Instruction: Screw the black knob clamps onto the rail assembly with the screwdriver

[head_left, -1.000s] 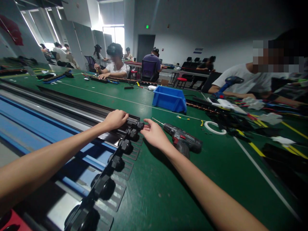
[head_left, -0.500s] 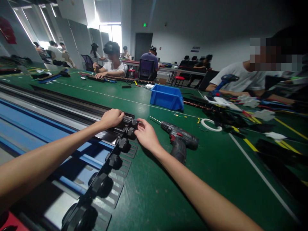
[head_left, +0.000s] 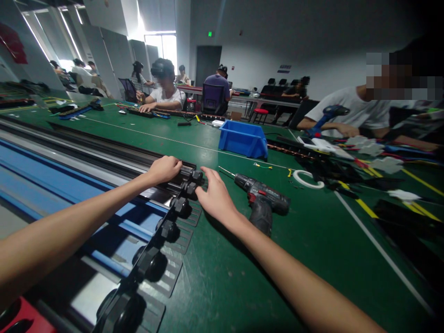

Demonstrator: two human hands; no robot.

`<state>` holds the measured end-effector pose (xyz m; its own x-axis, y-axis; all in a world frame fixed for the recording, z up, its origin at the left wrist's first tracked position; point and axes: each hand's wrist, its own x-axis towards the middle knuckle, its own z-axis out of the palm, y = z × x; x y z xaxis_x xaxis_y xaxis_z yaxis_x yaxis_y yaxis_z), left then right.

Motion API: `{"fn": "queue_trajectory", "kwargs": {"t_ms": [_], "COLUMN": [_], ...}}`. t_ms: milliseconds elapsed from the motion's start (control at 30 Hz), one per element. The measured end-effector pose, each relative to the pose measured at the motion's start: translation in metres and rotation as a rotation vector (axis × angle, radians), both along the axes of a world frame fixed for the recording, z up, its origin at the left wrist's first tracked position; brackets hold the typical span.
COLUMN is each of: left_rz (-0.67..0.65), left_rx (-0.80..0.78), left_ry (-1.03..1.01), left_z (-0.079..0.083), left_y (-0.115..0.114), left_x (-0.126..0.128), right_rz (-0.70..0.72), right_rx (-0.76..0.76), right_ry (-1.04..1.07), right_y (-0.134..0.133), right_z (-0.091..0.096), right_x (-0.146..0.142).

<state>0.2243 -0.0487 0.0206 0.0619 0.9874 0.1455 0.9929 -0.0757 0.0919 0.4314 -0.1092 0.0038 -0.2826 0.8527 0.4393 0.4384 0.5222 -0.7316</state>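
A long black rail assembly (head_left: 132,149) lies across the left, its end plate carrying a row of black cable glands (head_left: 150,264). My left hand (head_left: 165,169) curls over the far end of the rail, its fingertips mostly hidden behind it. Just right of the farthest gland (head_left: 197,176), my right hand (head_left: 217,194) is open, thumb and fingers apart around its side; whether the thumb touches the neighbouring gland (head_left: 190,188) I cannot tell. Flat slotted black tabs (head_left: 176,273) stick out under the glands. A black cordless drill (head_left: 262,196) lies right of my right hand, bit pointing toward the rail.
Beyond the drill stands a blue bin (head_left: 243,138) on the green table (head_left: 222,277). A white ring (head_left: 308,179), wires and white pieces (head_left: 386,164) lie to the right. A person in a white shirt (head_left: 350,111) sits there near a blue drill (head_left: 328,119). Other people sit behind.
My right hand's fingers have spread and come away from the farthest gland. My left hand stays on the rail. The view has shifted slightly.
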Motion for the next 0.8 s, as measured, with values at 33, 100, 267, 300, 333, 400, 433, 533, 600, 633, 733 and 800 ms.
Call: {"fn": "queue_trajectory", "kwargs": {"t_ms": [33, 100, 267, 300, 333, 400, 433, 533, 600, 633, 733, 800], "left_rz": [-0.003, -0.002, 0.010, 0.012, 0.013, 0.014, 0.014, 0.011, 0.004, -0.002, -0.014, -0.014], "left_rx": [-0.010, -0.026, -0.024, -0.025, -0.026, -0.029, -0.030, -0.030, -0.027, -0.024, -0.018, -0.017], "left_ry": [-0.002, 0.000, -0.002, -0.003, -0.003, -0.002, -0.001, -0.001, 0.001, 0.003, 0.011, 0.017], "left_z": [0.000, 0.001, 0.002, 0.002, 0.002, 0.002, 0.002, 0.002, 0.002, 0.002, 0.002, 0.002], "left_y": [0.000, 0.000, -0.001, -0.002, -0.002, -0.002, -0.002, -0.002, -0.002, -0.002, -0.002, -0.002], "left_x": [0.000, 0.000, 0.000, 0.000, 0.000, 0.000, 0.000, 0.000, 0.000, 0.000, -0.001, -0.001], "right_rz": [0.033, 0.177, 0.661, 0.749, 0.819, 0.881, 0.882, 0.819, 0.765, 0.742, 0.729, 0.731], "right_rx": [0.072, 0.164, 0.385, 0.460, 0.524, 0.622, 0.651, 0.702, 0.732, 0.741, 0.744, 0.741], "right_ry": [-0.020, -0.031, -0.173, -0.226, -0.284, -0.372, -0.399, -0.425, -0.421, -0.421, -0.420, -0.410], "right_y": [-0.011, -0.038, -0.115, -0.127, -0.138, -0.152, -0.157, -0.166, -0.169, -0.170, -0.170, -0.170], "right_z": [0.010, 0.029, 0.044, 0.040, 0.034, 0.020, 0.014, -0.001, -0.005, -0.006, -0.009, -0.011], "right_x": [-0.001, -0.004, -0.026, -0.031, -0.036, -0.044, -0.047, -0.054, -0.058, -0.060, -0.065, -0.068]}}
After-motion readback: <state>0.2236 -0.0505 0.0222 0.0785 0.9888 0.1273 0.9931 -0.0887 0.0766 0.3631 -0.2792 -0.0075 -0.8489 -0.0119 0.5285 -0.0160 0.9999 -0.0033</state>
